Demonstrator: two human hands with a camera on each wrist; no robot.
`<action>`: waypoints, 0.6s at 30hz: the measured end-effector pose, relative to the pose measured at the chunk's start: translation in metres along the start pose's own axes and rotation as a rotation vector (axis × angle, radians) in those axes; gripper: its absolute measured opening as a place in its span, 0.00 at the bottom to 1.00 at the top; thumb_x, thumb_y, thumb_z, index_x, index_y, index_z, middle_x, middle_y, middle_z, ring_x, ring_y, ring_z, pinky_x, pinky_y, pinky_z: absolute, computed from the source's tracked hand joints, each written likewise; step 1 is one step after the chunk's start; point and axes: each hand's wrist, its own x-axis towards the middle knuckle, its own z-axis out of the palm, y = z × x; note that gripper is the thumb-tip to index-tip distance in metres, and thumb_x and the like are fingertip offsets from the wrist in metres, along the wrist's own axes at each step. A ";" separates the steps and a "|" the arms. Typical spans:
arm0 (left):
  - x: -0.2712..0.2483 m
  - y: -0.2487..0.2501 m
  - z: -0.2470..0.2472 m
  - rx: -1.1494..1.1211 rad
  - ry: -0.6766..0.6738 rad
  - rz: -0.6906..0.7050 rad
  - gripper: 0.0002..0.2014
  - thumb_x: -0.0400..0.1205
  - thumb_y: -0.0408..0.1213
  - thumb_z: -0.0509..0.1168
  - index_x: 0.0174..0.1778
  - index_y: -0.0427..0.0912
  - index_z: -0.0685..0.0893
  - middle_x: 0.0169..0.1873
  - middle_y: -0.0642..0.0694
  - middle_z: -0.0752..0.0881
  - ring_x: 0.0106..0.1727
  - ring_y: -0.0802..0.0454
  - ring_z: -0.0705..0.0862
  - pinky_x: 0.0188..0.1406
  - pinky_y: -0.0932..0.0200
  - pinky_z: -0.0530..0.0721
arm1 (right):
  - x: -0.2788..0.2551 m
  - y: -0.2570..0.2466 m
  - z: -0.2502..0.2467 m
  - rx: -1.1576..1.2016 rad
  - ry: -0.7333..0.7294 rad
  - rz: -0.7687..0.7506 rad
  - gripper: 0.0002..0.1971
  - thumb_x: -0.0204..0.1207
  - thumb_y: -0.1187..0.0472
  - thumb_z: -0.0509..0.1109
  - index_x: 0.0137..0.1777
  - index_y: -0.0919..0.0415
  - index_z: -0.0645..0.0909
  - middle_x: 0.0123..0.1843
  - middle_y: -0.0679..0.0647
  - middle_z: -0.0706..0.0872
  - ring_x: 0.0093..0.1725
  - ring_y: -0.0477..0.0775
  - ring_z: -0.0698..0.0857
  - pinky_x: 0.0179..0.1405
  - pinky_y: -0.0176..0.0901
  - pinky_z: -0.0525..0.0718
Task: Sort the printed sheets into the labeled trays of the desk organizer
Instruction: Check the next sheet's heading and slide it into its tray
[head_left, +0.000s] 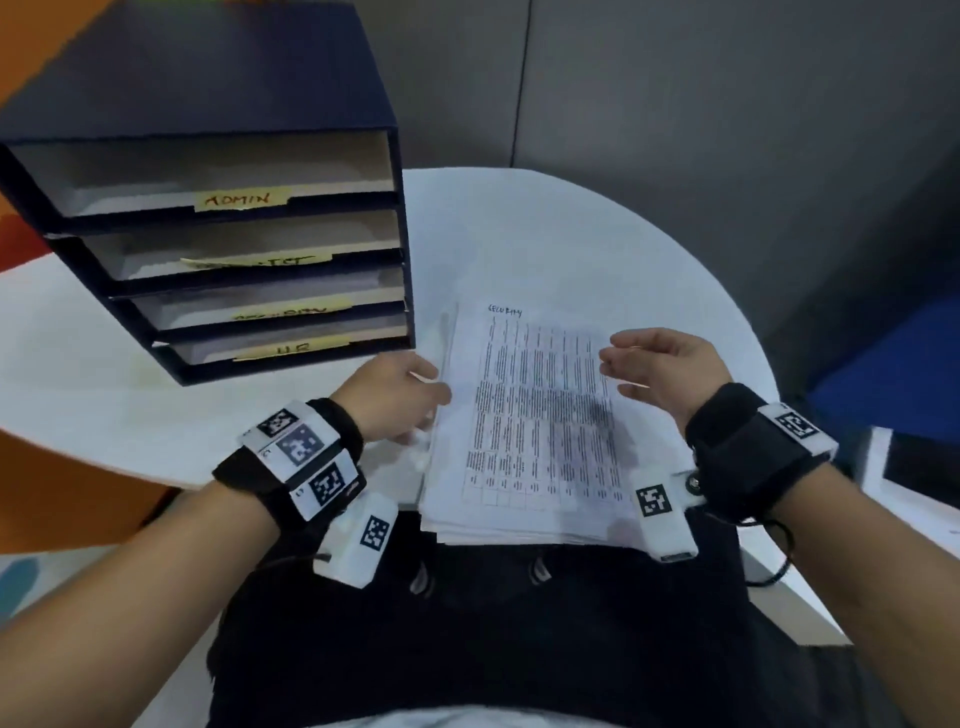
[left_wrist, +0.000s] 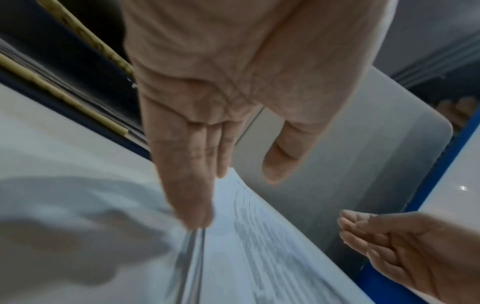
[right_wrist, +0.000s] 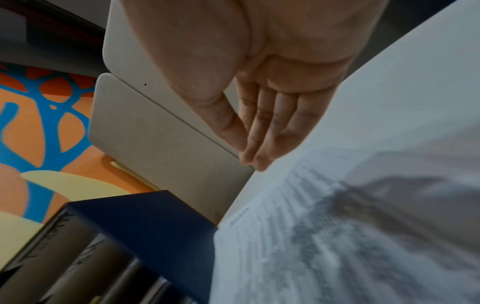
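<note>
A stack of printed sheets (head_left: 540, 415) lies on the white table in front of me; the top sheet carries a table and a handwritten word at its head. The dark blue desk organizer (head_left: 234, 249) stands to the left with several trays marked by yellow labels, the top one reading ADMIN (head_left: 241, 199). My left hand (head_left: 400, 400) lies with straight fingers (left_wrist: 187, 185) against the left edge of the sheets (left_wrist: 259, 246). My right hand (head_left: 660, 369) hovers open above the right side of the sheets (right_wrist: 337, 236), holding nothing, its fingers (right_wrist: 267, 131) straight.
The round white table (head_left: 597, 249) ends close to my body at the front. Grey partition panels (head_left: 675, 104) stand behind it. A blue surface (head_left: 893, 364) and a white ledge lie to the right. Orange patterned floor shows at the left.
</note>
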 end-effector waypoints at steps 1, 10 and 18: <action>0.006 -0.001 0.008 0.072 -0.028 -0.032 0.22 0.82 0.42 0.68 0.72 0.44 0.74 0.58 0.42 0.86 0.51 0.45 0.90 0.48 0.51 0.90 | 0.001 0.012 -0.007 -0.045 0.031 0.018 0.09 0.75 0.72 0.72 0.54 0.63 0.84 0.53 0.60 0.90 0.49 0.54 0.88 0.51 0.48 0.85; 0.042 0.001 0.036 0.484 0.122 -0.017 0.42 0.67 0.56 0.81 0.71 0.42 0.71 0.61 0.44 0.83 0.62 0.45 0.83 0.61 0.50 0.83 | 0.017 0.064 -0.002 -0.708 0.053 -0.001 0.35 0.66 0.56 0.78 0.74 0.54 0.72 0.70 0.58 0.78 0.66 0.60 0.79 0.63 0.48 0.81; 0.041 0.002 0.006 0.436 0.384 0.116 0.11 0.79 0.43 0.74 0.44 0.36 0.89 0.42 0.40 0.91 0.43 0.44 0.88 0.38 0.56 0.81 | 0.021 0.061 0.001 -0.679 0.047 -0.023 0.30 0.70 0.56 0.72 0.73 0.53 0.72 0.70 0.58 0.77 0.66 0.60 0.78 0.60 0.46 0.80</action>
